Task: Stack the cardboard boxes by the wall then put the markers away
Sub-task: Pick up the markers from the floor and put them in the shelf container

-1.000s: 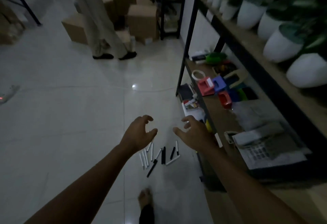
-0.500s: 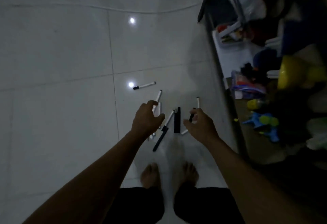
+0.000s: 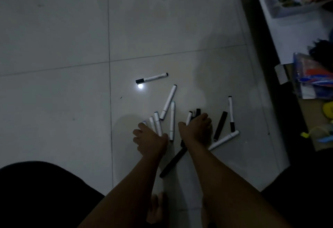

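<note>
Markers [image 3: 172, 120] scattered on the floor [image 3: 54, 47], one [image 3: 151, 78] lying farther off. Left hand [image 3: 150, 142] and right hand [image 3: 196, 130] down on the cluster; grasp impossible to tell.

White markers [image 3: 168, 101]: about eight; black markers [image 3: 220, 126]: three.
</note>
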